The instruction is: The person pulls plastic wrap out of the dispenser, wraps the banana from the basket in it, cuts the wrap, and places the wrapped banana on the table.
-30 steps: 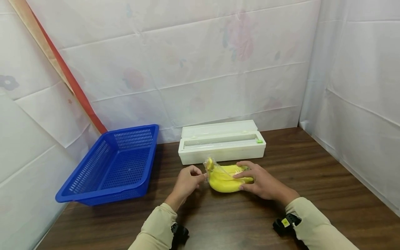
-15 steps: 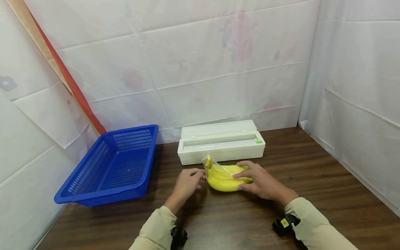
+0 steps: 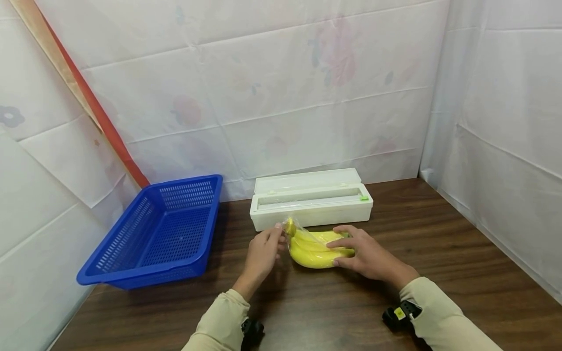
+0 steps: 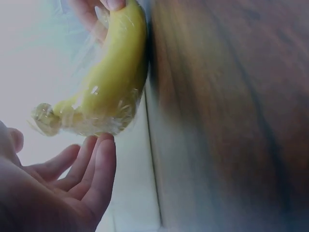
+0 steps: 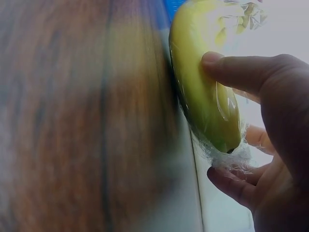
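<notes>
A bunch of yellow bananas in clear plastic wrap lies on the table, its stem end tipped up at the left. My right hand holds the right end, thumb on the near banana and fingers over the top. Crinkled film bunches around the tips in the right wrist view. At the stem end is my left hand, its fingers extended. The left wrist view shows those fingertips right at the wrapped underside, below the stem.
A white plastic-wrap dispenser with its lid raised stands just behind the bananas. To the left sits a blue slotted basket. Draped white sheets hang behind and beside the brown wooden table.
My left hand has shifted from the lower edge of the wrap up toward the stem, and its fingers have straightened. The bananas have moved slightly left; my right hand keeps its hold.
</notes>
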`<state>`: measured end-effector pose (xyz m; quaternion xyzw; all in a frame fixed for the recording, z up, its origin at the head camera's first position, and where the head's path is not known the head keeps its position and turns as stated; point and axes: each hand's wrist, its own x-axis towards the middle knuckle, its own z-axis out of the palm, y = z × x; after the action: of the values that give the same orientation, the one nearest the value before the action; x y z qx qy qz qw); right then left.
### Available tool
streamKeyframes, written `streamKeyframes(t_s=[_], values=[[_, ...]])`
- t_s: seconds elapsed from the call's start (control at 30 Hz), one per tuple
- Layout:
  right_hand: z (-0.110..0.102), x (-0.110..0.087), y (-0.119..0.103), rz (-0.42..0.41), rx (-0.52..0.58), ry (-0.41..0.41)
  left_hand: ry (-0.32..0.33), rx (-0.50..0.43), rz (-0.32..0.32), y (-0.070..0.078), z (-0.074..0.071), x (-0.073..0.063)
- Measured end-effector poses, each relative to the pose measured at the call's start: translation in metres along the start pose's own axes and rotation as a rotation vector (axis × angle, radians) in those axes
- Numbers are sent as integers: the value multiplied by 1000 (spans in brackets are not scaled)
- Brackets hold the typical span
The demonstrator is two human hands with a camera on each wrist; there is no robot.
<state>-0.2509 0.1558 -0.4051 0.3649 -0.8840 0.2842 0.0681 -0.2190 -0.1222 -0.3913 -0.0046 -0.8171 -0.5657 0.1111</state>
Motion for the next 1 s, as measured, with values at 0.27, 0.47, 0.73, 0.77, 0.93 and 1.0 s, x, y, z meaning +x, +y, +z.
streamKeyframes(t_s=[0.27,0.47,0.73,0.77,0.93,1.0], values=[[-2,0,-4,20,-62,-13,132,44,138,9,2,4],[-1,1,-6,3,-124,-20,169,79,207,14,1,8],[-2,3,-12,-26,-203,-15,105,134,239,22,-2,14],[-2,3,-13,-28,-208,-14,110,134,239,22,-1,14],[-3,2,-13,-26,-215,-13,139,84,184,25,-1,14],[-3,2,-13,-16,-215,-13,128,28,142,27,-2,14]])
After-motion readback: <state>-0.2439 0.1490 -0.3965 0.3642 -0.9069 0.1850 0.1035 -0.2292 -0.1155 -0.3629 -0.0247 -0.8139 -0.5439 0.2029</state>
